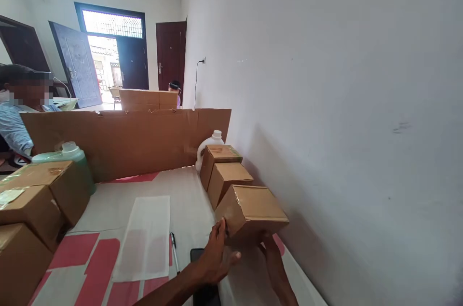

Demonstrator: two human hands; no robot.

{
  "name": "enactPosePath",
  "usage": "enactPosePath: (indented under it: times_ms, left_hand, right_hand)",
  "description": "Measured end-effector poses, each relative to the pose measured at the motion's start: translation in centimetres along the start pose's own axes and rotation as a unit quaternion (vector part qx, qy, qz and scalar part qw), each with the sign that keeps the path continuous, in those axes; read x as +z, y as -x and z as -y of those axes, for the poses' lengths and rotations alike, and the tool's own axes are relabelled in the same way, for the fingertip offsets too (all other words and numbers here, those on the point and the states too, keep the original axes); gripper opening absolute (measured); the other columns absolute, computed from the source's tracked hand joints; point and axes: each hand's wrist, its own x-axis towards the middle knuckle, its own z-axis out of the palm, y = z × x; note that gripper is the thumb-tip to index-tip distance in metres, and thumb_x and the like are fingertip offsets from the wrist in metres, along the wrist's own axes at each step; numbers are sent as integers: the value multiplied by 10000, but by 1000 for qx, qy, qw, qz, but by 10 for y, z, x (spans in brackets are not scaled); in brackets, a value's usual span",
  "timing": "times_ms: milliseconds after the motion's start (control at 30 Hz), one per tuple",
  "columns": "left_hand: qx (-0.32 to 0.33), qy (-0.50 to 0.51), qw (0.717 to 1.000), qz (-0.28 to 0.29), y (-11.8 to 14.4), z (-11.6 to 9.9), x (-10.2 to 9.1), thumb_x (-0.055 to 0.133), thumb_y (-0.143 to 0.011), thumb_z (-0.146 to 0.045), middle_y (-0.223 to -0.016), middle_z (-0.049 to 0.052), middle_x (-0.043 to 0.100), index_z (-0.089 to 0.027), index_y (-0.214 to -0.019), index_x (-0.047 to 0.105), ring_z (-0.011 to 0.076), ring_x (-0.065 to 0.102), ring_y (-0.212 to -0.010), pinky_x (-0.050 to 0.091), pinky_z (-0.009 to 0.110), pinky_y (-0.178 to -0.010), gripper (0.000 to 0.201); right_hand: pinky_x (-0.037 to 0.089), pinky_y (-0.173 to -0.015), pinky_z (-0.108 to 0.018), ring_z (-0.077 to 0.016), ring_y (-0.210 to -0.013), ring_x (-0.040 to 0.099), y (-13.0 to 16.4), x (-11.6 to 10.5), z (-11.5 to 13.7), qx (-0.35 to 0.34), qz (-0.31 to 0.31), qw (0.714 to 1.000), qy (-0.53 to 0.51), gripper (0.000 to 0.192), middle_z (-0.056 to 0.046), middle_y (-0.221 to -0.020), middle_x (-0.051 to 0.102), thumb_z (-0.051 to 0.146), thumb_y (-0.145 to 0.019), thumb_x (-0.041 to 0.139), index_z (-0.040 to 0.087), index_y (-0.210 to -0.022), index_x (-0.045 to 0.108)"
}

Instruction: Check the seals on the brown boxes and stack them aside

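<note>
Cardboard boxes counted: three in a row along the right wall, three more stacked at the left edge of the table (188,190). Nearest box of the right row (249,212) sat tilted at the table's right side, held between both hands; second box (227,181) and third box (217,159) stood just behind it, touching in line. Left hand (213,258) pressed its fingers against the near left face of the held box, thumb spread; right hand (273,260) reached under the box's right underside, its fingers hidden beneath, so the grip on that side was hard to make out. All boxes plain brown corrugated card, taped seams, cube-like. Left stack (34,205) was cut off by the frame edge. One white plastic jug (209,144) stood behind the third box, mostly hidden; one green jug (68,156) behind the left stack. One flat translucent white sheet (146,236), one pen (174,250) beside it, one dark phone (202,272) partly covered by the left forearm. One long cardboard divider (126,139) crossed the table's far side. Table cover was white with red patches. One person sat beyond the divider at left, another farther back, both mostly hidden.
</note>
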Motion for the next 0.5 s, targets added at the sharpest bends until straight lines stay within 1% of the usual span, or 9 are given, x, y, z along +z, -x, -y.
enactPosePath:
  times_ms: [33, 100, 167, 233, 333, 400, 500]
  left_hand:
    - [-8, 2, 1000, -5, -11, 7, 6, 556, -938, -566, -1699, 200, 48, -152, -1638, -85, 348, 58, -1590, 101, 522, -1301, 1036]
    - [-15, 6, 1000, -26, -25, 20, 14, 582, -928, -528, -1687, 215, 94, -146, -1639, -75, 345, 108, -1581, 133, 500, -1298, 1040]
    - [-14, 9, 999, -48, -33, 32, 15, 648, -887, -471, -1675, 226, 127, -143, -1635, -82, 347, 141, -1570, 158, 479, -1291, 1096]
    - [-26, 0, 998, -62, -42, 40, 11, 741, -800, -405, -1680, 246, 75, -127, -1622, -128, 371, 86, -1575, 143, 491, -1287, 1228]
    - [-46, -17, 997, -60, -62, 48, 1, 825, -662, -323, -1688, 267, -44, -101, -1594, -211, 404, -19, -1577, 126, 528, -1279, 1412]
    - [-41, -23, 998, -43, -78, 50, -1, 832, -629, -310, -1689, 276, -35, -74, -1588, -220, 401, 6, -1577, 152, 523, -1275, 1443]
    - [-39, -25, 998, -37, -92, 50, 7, 835, -623, -311, -1683, 302, 1, -31, -1586, -203, 426, 58, -1570, 180, 538, -1265, 1443]
  right_hand:
    - [444, -1108, -529, -390, -1340, 549, -9, -3, -3, 6, -2, 1000, 9, 819, -143, -1295, 709, 847, -710, 590, 197, -1188, 728]
    - [448, -1102, -527, -399, -1290, 588, -18, -2, -11, 14, 1, 999, 29, 795, -139, -1241, 732, 839, -684, 620, 197, -1140, 733]
    - [450, -1095, -512, -393, -1264, 603, -21, 1, -18, 12, 7, 999, 48, 776, -146, -1247, 723, 817, -694, 633, 194, -1150, 700]
    - [456, -1083, -494, -387, -1270, 593, -22, 4, -25, 1, -2, 998, 67, 765, -154, -1275, 701, 798, -723, 624, 191, -1186, 653]
    - [456, -1077, -475, -382, -1294, 575, -23, 4, -33, -7, -40, 995, 86, 753, -160, -1313, 676, 777, -761, 599, 189, -1231, 611]
    - [460, -1070, -478, -389, -1275, 590, -26, -1, -38, 5, -45, 993, 110, 753, -165, -1299, 686, 791, -763, 571, 182, -1203, 628]
    - [467, -1060, -514, -416, -1236, 613, -31, -11, -44, 16, -34, 987, 155, 774, -173, -1225, 720, 833, -754, 522, 167, -1117, 677]
